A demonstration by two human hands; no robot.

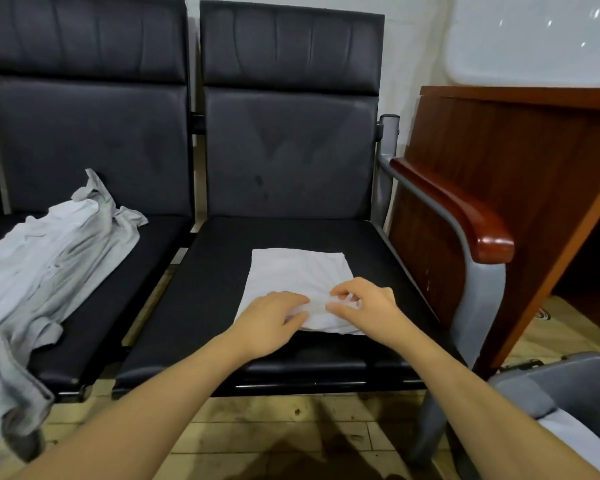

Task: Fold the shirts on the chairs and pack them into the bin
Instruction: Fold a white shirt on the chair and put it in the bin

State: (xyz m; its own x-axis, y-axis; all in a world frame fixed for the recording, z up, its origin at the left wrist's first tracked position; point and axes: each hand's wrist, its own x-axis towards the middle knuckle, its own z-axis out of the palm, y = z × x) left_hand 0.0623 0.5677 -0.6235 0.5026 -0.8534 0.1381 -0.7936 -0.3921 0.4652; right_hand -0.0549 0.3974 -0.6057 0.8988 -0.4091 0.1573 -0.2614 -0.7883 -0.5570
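no brand, label or writing can be read anywhere in this view from the person's head.

two black padded chairs stand side by side against a pale wall. the right chair (291, 161) carries one white shirt (298, 271), folded into a flat rectangle on the front part of its seat. the left chair (90, 140) carries a heap of loose grey shirts (49, 258) that spills over the seat's front edge; how many garments are in the heap cannot be told.

two bare hands reach in from below, both at the near edge of the white shirt. the left hand (271, 323) lies on the shirt's near left corner, its fingers curled down onto the cloth and its thumb tucked against the folded edge, gripping it. the right hand (364, 306) sits just beside it at the near middle of the shirt, fingers bent, with thumb and fingertips pinching up a small ridge of the cloth. the fingertips of the two hands are almost touching, with the raised cloth between them. the far half of the shirt lies flat and uncovered beyond the fingers.

one wooden armrest (465, 216) on a grey metal frame runs along the right chair's side. a brown wooden desk (499, 150) stands just beyond it. one grey bin (589, 382) shows at the lower right corner on the tiled floor (291, 434), with a grey folded cloth (523, 396) and some white cloth (575, 441) inside.
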